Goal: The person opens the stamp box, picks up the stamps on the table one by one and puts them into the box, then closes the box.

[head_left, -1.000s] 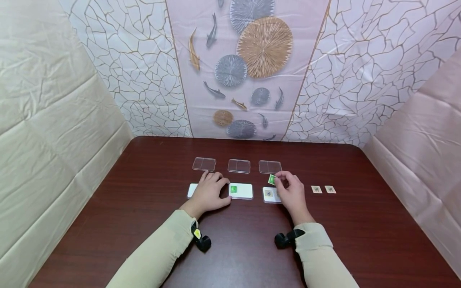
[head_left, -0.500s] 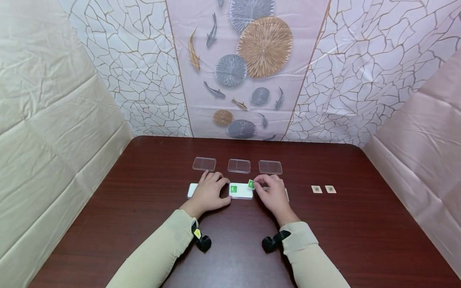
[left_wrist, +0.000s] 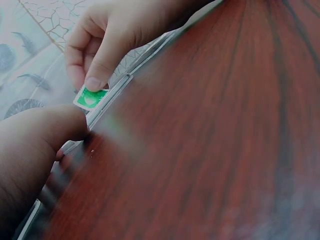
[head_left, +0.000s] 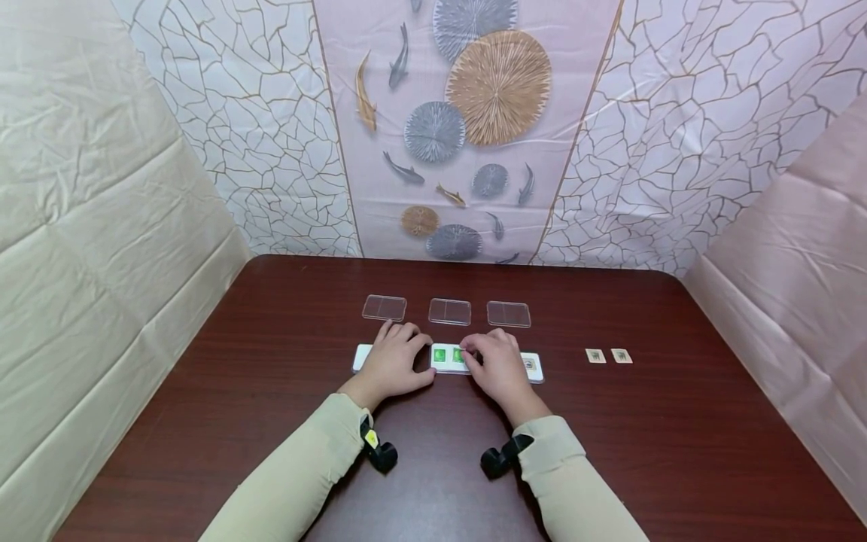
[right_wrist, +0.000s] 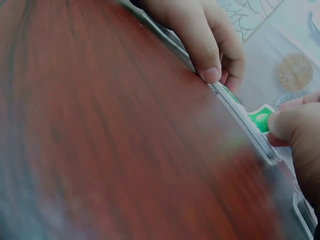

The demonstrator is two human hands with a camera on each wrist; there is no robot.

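My right hand [head_left: 500, 369] pinches a green postage stamp [right_wrist: 260, 120] between thumb and forefinger. The stamp is tilted over the right half of the middle flat white case [head_left: 450, 369], which has a clear rim. A second green stamp [head_left: 439, 355] lies in that case's left half. My left hand [head_left: 395, 363] holds the left end of the middle case, thumb at the front edge and forefinger behind. Its palm partly hides the left white case [head_left: 362, 357]. Partly behind my right hand is the right white case [head_left: 535, 369], with a pale stamp [head_left: 529, 364] visible.
Behind the cases, three clear lids [head_left: 384, 308] lie in a row. Two pale stamps [head_left: 595, 356] lie on the dark red wooden table [head_left: 433, 467] to the right. Patterned cloth hangs beyond the far edge.
My right hand has carried the green stamp leftward from above the right case to the middle case's right half, uncovering part of the right case. My left hand has stayed still.
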